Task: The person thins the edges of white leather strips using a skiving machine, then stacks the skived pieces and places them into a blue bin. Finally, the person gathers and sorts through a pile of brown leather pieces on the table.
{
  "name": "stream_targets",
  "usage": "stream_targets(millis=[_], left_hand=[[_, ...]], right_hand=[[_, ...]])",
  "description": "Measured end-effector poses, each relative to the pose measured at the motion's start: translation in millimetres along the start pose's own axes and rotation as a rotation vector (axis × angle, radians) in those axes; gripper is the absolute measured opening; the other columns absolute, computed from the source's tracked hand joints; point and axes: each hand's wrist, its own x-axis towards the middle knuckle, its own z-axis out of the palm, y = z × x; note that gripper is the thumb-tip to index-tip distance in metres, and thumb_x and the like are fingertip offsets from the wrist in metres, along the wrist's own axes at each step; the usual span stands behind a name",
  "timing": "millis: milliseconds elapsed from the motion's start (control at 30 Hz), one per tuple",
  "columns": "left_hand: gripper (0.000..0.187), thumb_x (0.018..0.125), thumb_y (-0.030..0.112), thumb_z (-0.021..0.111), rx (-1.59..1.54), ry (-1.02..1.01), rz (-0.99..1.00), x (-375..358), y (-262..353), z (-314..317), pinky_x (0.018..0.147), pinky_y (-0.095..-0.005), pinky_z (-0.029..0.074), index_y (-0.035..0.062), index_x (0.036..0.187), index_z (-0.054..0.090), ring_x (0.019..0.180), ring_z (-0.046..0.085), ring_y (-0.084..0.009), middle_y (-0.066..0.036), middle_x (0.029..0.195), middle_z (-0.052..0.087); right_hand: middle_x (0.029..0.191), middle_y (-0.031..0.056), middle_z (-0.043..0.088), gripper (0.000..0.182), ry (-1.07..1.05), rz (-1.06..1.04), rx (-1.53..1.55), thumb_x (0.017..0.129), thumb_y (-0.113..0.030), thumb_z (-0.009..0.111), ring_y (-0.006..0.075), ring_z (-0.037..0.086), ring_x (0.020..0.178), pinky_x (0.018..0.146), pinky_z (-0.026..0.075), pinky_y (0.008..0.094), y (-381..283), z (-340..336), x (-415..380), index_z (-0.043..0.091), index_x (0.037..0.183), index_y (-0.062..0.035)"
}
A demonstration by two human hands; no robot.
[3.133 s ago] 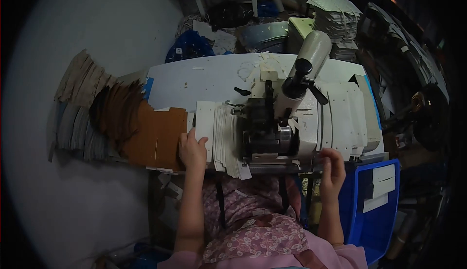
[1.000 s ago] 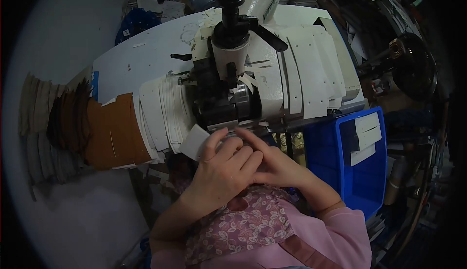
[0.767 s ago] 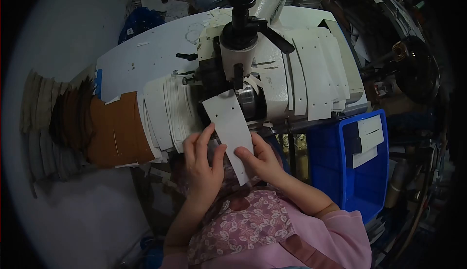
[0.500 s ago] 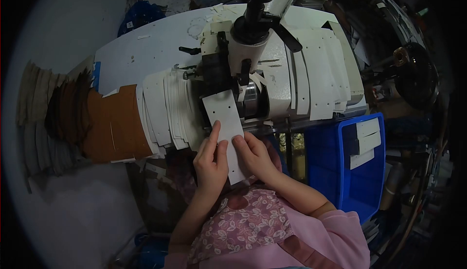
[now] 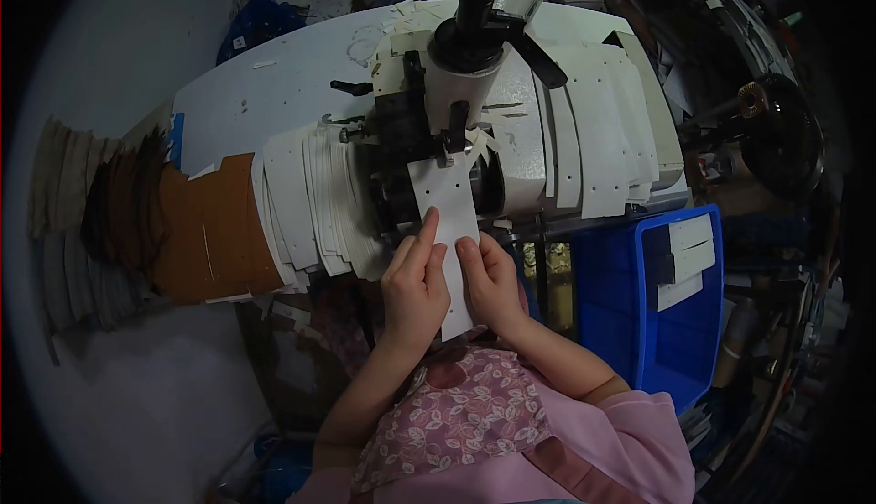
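Between my hands is a long white strip [image 5: 453, 217] with small dark holes, its far end at the working head of a machine [image 5: 456, 93]. My left hand [image 5: 418, 280] grips the strip's left edge, index finger laid along the top. My right hand [image 5: 493, 278] holds the right edge, thumb on top and the other fingers partly hidden at the edge. The material of the strip, leather or board, I cannot make out. The contact between its far end and the machine's roller is partly hidden.
White pieces [image 5: 315, 198] and a brown stack [image 5: 219, 226] stand in a row on the left. More white pieces [image 5: 607, 130] lie on the right of the white table [image 5: 283, 93]. A blue crate [image 5: 643, 303] stands at the right, with several pale pieces [image 5: 691, 253] on its far side.
Both hands have shifted right and slightly forward with the white strip. Its far end has come under the machine's head, and the strip is turned straighter.
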Motion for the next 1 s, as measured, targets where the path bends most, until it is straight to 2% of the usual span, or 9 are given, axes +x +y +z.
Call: stream_targets(millis=[367,500,600,667,733,767,867,967,1000], left_hand=[[0.041,0.091,0.003,0.061,-0.139,-0.093,0.027,10.1,17.0,14.6,0.065,-0.0339,0.050,0.0075,0.131,0.058,0.072,0.064,-0.0282,-0.014,0.086,0.062],[0.023,0.094,0.007,0.060,-0.183,0.104,-0.074,22.0,-0.4,-13.2,0.068,-0.0324,0.052,0.0052,0.115,0.065,0.079,0.066,-0.0259,-0.012,0.091,0.066],[0.026,0.094,0.014,0.061,0.323,0.236,-0.181,40.4,-45.3,-58.7,0.081,-0.0383,0.048,0.0041,0.118,0.063,0.097,0.058,-0.0284,-0.013,0.103,0.059],[0.043,0.092,0.027,0.065,0.682,0.203,-0.186,41.5,-81.5,-76.1,0.092,-0.0428,0.045,0.0023,0.126,0.056,0.110,0.052,-0.0328,-0.016,0.114,0.054],[0.048,0.090,0.028,0.066,0.733,0.243,-0.231,45.3,-98.2,-81.3,0.094,-0.0443,0.043,0.0010,0.129,0.053,0.113,0.049,-0.0352,-0.018,0.114,0.054],[0.051,0.090,0.028,0.067,0.758,0.265,-0.256,46.9,-105.6,-83.1,0.095,-0.0451,0.043,0.0004,0.130,0.052,0.115,0.048,-0.0364,-0.019,0.114,0.055],[0.057,0.088,0.028,0.068,0.825,0.288,-0.361,50.7,-127.4,-86.2,0.096,-0.0446,0.043,-0.0015,0.133,0.048,0.115,0.049,-0.0393,-0.021,0.118,0.053],[0.049,0.089,0.025,0.068,0.798,0.333,-0.370,56.8,-133.0,-93.3,0.090,-0.0417,0.047,-0.0016,0.128,0.054,0.103,0.057,-0.0375,-0.020,0.111,0.058],[0.044,0.090,0.023,0.066,0.707,0.338,-0.365,57.9,-128.2,-96.9,0.089,-0.0420,0.048,-0.0022,0.125,0.056,0.101,0.059,-0.0368,-0.020,0.110,0.059]], right_hand=[[0.089,-0.0015,0.063,0.024,0.125,-0.089,0.002,0.103,-0.020,0.048,0.0028,0.051,0.079,0.068,0.043,0.0202,-18.6,-22.9,-2.7,0.061,0.104,0.0004],[0.080,-0.0065,0.055,0.022,0.252,-0.226,-0.133,0.102,-0.023,0.052,0.0003,0.043,0.069,0.059,0.035,0.0172,-53.5,-60.6,8.1,0.061,0.100,-0.0032],[0.069,-0.0061,0.050,0.027,0.335,-0.343,-0.363,0.102,-0.025,0.053,0.0013,0.042,0.067,0.058,0.035,0.0188,-65.5,-123.3,51.4,0.057,0.085,-0.0046],[0.083,0.0027,0.057,0.035,0.354,-0.283,-0.688,0.102,-0.035,0.051,0.0086,0.051,0.078,0.068,0.044,0.0251,-100.8,-140.9,72.0,0.061,0.105,-0.0016],[0.111,0.0125,0.057,0.050,0.521,-0.519,-0.949,0.102,-0.043,0.046,0.0204,0.056,0.104,0.086,0.047,0.0342,-118.8,-132.9,87.8,0.053,0.131,-0.0028],[0.131,0.0159,0.048,0.055,0.543,-0.572,-1.054,0.103,-0.046,0.043,0.0276,0.049,0.122,0.098,0.043,0.0385,-123.0,-137.3,90.5,0.044,0.142,-0.0072],[0.130,0.0146,0.052,0.043,0.592,-0.765,-0.896,0.104,-0.035,0.044,0.0237,0.050,0.122,0.098,0.041,0.0346,-134.6,-119.1,82.1,0.051,0.135,-0.0066],[0.126,0.0131,0.056,0.033,0.422,-0.814,-0.679,0.103,-0.023,0.047,0.0217,0.053,0.117,0.094,0.042,0.0321,-123.1,-105.0,67.6,0.055,0.128,-0.0042],[0.119,0.0119,0.059,0.023,0.409,-0.839,-0.606,0.101,-0.010,0.048,0.0199,0.055,0.111,0.092,0.041,0.0304,-119.0,-93.4,62.0,0.058,0.119,-0.0008]])
